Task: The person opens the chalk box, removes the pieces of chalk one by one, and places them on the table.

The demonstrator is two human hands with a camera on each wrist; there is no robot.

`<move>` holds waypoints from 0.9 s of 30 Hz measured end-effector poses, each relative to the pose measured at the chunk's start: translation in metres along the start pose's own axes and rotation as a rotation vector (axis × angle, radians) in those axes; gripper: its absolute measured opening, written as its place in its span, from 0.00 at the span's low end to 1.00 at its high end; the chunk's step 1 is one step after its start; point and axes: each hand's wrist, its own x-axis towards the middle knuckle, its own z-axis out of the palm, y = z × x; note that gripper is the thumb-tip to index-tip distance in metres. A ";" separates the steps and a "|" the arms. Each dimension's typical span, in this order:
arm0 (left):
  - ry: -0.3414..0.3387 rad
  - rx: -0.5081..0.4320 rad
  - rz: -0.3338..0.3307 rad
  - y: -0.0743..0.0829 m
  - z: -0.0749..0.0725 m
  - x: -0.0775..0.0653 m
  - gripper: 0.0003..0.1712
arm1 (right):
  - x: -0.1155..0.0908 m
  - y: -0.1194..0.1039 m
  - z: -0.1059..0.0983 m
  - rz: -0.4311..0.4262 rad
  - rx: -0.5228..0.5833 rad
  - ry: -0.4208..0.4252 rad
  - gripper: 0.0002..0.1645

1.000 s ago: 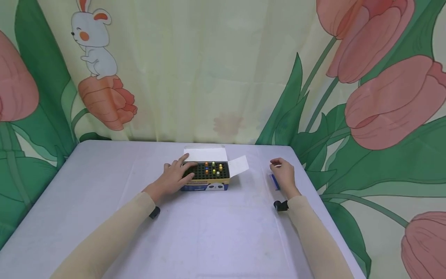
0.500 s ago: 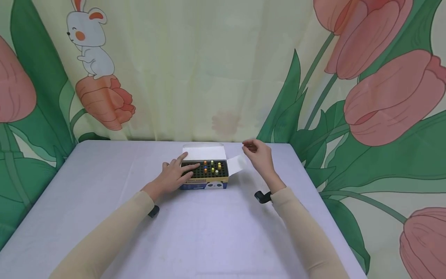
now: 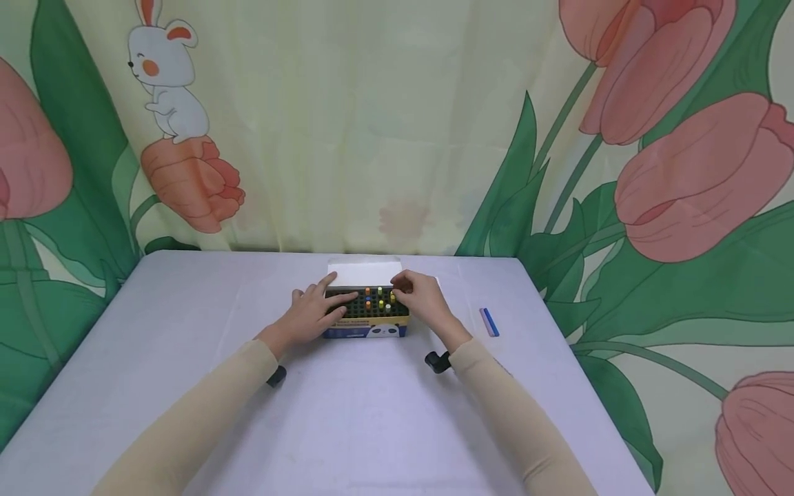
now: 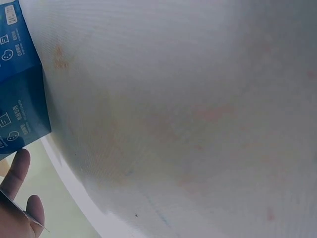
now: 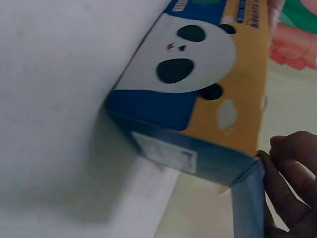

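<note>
A blue and yellow cardboard box (image 3: pixel 356 331) with a panda face lies lengthwise on the table, its lid folded back. Inside is a black holder (image 3: pixel 352 310) full of holes, and several thin coloured sticks (image 3: pixel 369 304) stand in its right part. My left hand (image 3: pixel 304 315) rests over the left end with fingers spread straight. Over the right end, my right hand (image 3: pixel 422 296) has thumb and fingers drawn together; I cannot tell whether a stick is between them. In the right wrist view those fingers (image 5: pixel 290 168) are right by the box's corner and end flap (image 5: pixel 247 203).
A blue stick (image 3: pixel 491 322) and a pink stick (image 3: pixel 485 322) lie side by side on the white-covered table (image 3: pixel 397 413), to the right. The white lid (image 3: pixel 364 271) stands open behind the holder. A printed curtain (image 3: pixel 347 138) hangs behind the table.
My right hand has moved left from beside the loose sticks to above the holder's right end, uncovering the pink and blue sticks. My left hand stays on the box, one finger reaching slightly further right.
</note>
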 end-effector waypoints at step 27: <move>-0.001 -0.023 -0.026 -0.001 0.003 0.001 0.27 | -0.003 0.010 0.010 -0.145 -0.535 -0.022 0.14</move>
